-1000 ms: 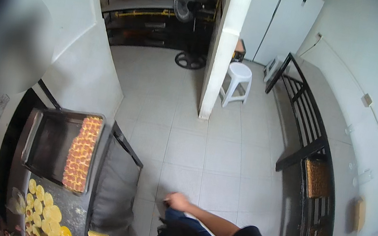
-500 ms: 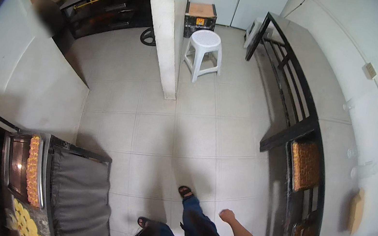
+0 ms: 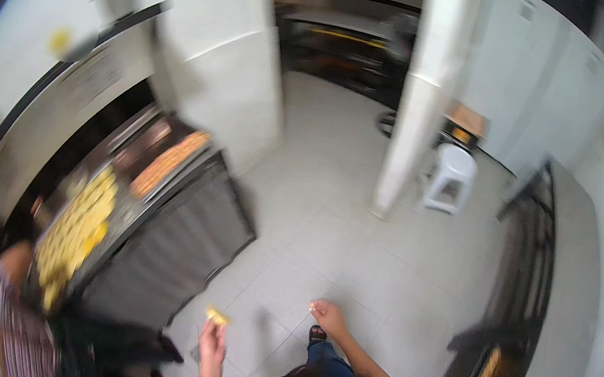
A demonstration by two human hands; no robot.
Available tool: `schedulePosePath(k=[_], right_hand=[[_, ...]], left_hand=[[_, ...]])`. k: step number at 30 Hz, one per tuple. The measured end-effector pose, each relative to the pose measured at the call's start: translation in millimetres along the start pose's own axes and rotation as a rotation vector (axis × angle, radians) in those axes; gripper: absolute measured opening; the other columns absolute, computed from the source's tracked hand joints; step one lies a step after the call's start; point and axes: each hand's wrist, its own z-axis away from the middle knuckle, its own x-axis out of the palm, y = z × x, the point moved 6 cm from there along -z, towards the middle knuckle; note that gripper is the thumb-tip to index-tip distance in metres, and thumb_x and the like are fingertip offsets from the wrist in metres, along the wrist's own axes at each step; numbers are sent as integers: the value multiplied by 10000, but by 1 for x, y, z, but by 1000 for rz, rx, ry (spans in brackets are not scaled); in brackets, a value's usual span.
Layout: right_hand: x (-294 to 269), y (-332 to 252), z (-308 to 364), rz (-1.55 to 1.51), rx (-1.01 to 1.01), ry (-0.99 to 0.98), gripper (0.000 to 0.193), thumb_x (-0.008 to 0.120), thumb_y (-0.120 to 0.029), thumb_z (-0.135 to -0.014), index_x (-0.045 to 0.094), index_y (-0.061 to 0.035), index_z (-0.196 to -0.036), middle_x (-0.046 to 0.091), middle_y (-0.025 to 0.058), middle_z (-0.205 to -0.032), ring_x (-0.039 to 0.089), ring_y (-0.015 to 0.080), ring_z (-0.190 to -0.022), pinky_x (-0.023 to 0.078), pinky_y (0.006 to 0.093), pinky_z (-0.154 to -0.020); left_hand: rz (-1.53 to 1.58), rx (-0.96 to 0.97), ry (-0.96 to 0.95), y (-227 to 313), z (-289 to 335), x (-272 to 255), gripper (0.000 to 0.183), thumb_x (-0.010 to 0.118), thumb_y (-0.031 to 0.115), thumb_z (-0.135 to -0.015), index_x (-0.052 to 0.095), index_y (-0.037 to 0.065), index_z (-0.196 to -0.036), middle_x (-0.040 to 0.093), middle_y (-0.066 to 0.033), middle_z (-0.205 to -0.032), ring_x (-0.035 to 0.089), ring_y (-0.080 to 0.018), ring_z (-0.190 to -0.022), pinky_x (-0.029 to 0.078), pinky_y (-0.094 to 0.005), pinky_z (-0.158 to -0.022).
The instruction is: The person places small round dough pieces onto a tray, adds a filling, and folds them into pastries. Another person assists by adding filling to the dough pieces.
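My left hand (image 3: pixel 212 340) is raised low in the middle of the head view, its fingers closed on a small yellow piece of food (image 3: pixel 218 316) of irregular shape. Blur hides what kind of food it is. To its right, my right hand (image 3: pixel 328 317) is out in front of me above the floor, fingers curled together. A tiny pale spot shows at its fingertips, too small to name. Neither hand touches a table.
At left, a grey-curtained table (image 3: pixel 157 268) bears yellow pieces (image 3: pixel 83 218) and a tray of orange-brown food (image 3: pixel 169 165). A person in a striped top (image 3: pixel 23 326) stands beside it. Ahead are a white pillar (image 3: pixel 419 112) and stool (image 3: pixel 450 179); a long counter (image 3: pixel 579 269) runs along the right.
My view has swung left, so the room's things sit farther right. My left hand has come into sight with the yellow piece, and the person in stripes has appeared. My right hand has risen.
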Motion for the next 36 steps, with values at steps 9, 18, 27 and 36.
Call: schedulePosePath(k=[9,18,27,36], right_hand=[[165,-186,85,-128,-246,-706,233,707,-43,-751,636,0,-968,663,68,-941,635,130,-813,507,250,-743],[295,-198,21,-355,-81,-960,130,614,33,-818,634,35,-946,653,48,-856,603,82,-776,487,214,-706],[404,-269,-102,-535,-40,-999,72,618,-2,-818,629,26,-884,642,28,-776,586,74,-711,477,223,-647],[526,-331,-239,-589,126,-1159,81,603,-65,-837,629,-3,-882,630,28,-841,577,92,-797,463,242,-731]], left_hand=[[217,7,-32,20,117,5,160,559,18,-871,511,86,-1008,586,-30,-964,592,-132,-914,493,-251,-810],[194,156,55,102,48,-48,97,568,24,-873,515,101,-900,588,10,-882,599,-102,-830,510,-228,-756],[204,244,56,214,-84,-44,83,565,37,-881,520,103,-901,597,-2,-914,600,-105,-866,514,-240,-788],[177,310,170,346,-197,-30,207,514,56,-905,506,39,-1111,593,-61,-1082,591,-148,-1002,490,-299,-902]])
